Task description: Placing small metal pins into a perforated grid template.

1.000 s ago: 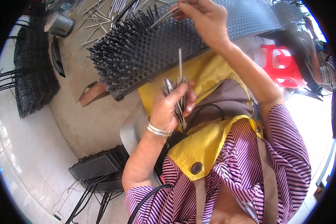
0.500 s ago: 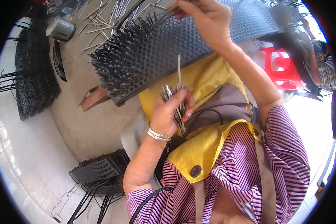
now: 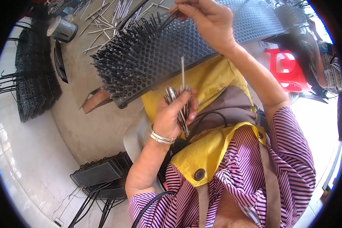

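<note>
My left hand [image 3: 167, 119] is closed around a bundle of thin metal strips [image 3: 184, 114] in front of my yellow apron. One strip sticks up well above the others. Above the long dark perforated tray [image 3: 250, 22], my right hand [image 3: 216, 26] pinches a thin dark strip [image 3: 165, 24] that slants down to the left. Its lower end is close to the tray's holes, but whether it sits in one cannot be told. Many dark strips [image 3: 119, 57] stand upright in the holes at the tray's left end.
Loose silvery strips [image 3: 119, 11] lie scattered behind the tray, near a metal can [image 3: 62, 29]. Stacked black racks [image 3: 34, 72] line the left side, with black mesh baskets [image 3: 97, 173] at lower left. Beyond the tray on the right are a red plastic stool [image 3: 287, 70] and another person.
My right hand has shifted slightly left and down, and the strip in its fingers now reaches lower toward the tray. My left hand and its bundle stay nearly still.
</note>
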Demonstrator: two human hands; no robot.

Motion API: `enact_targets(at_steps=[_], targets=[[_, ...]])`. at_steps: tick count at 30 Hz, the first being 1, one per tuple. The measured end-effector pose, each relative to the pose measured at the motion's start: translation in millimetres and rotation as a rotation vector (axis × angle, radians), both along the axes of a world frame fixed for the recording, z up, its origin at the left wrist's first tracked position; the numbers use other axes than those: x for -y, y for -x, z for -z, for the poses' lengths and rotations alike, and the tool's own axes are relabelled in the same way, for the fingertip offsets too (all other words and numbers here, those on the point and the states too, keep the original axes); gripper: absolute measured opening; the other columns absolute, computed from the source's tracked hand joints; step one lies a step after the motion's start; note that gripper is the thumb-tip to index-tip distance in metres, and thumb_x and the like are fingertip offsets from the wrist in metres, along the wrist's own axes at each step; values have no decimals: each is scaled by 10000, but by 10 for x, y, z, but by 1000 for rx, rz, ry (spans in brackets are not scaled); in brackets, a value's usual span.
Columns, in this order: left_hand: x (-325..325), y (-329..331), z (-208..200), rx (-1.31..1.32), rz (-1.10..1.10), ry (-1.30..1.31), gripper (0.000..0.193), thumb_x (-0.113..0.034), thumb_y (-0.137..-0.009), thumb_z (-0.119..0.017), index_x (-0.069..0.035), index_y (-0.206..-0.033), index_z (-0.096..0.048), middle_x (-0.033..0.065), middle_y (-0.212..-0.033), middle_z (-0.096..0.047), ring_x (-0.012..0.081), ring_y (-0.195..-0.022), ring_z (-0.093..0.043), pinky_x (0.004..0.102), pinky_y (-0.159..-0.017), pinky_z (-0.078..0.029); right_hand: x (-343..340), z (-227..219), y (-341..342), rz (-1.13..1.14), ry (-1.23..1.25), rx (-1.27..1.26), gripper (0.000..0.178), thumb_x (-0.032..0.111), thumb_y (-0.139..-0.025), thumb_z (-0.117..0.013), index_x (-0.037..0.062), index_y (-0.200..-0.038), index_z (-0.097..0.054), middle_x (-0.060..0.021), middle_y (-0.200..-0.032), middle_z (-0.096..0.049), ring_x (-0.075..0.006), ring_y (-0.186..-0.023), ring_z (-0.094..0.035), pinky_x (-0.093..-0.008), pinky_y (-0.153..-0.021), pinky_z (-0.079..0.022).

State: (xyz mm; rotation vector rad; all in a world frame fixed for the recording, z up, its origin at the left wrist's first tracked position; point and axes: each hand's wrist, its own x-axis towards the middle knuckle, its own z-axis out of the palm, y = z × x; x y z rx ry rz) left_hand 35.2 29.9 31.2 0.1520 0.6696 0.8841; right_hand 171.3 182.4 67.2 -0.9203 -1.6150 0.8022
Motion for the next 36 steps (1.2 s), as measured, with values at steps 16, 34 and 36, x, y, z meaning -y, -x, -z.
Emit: enact_targets(at_steps=[16,34,36], targets=[[7,11,11,15,-1,12,237,-191,-830,-544,25,-923,-522,105,-658,-545,156,-486,-492,219,-390,-341,46,-42,2,-25,57,-39,75,-3,-812,-526,-17,-870,-570,-37,-751,-616,-53,-663,-560,-175,-586,-457],[8,10,4,-5,7,5,249,-206,-820,-560,22,-915,-525,105,-647,-544,158,-483,-490,220,-391,-335,-66,36,180,-72,-258,220,53,18,-759,-571,-10,-804,-576,-136,-632,-561,-205,-528,-553,-278,-480,-421],[5,3,1,-6,8,0,248,-204,-818,-562,22,-912,-526,106,-645,-545,157,-480,-490,220,-389,-335,-72,28,184,-96,-327,234,54,11,-755,-565,-12,-803,-570,-150,-647,-560,-256,-546,-558,-294,-487,-425]])
